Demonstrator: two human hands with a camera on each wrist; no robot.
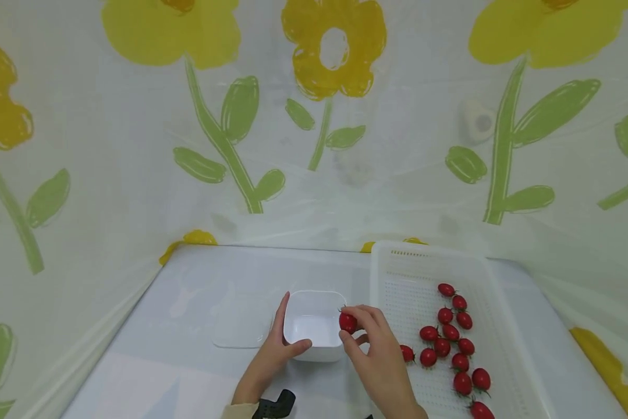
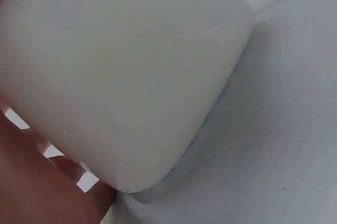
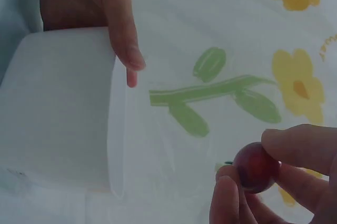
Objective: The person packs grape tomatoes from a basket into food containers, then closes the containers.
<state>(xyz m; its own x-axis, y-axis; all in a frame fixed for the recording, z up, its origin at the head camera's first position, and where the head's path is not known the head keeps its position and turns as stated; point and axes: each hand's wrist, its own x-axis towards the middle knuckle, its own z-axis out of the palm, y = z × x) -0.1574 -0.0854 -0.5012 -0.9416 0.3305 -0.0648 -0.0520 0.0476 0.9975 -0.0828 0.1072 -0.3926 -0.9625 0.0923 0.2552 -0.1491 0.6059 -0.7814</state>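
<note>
One small, glossy red cherry tomato (image 1: 347,322) is pinched by the right hand (image 1: 376,355). The left hand (image 1: 274,349) grips the white square tub (image 1: 314,326) at the tomato's 9 o'clock.

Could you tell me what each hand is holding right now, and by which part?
The right hand pinches a cherry tomato by its sides between fingertips. The left hand grips the white bowl by its left wall.

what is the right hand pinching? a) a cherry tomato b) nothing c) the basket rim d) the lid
a: the right hand pinches a red cherry tomato at the edge of the white container that the left hand holds.
</note>
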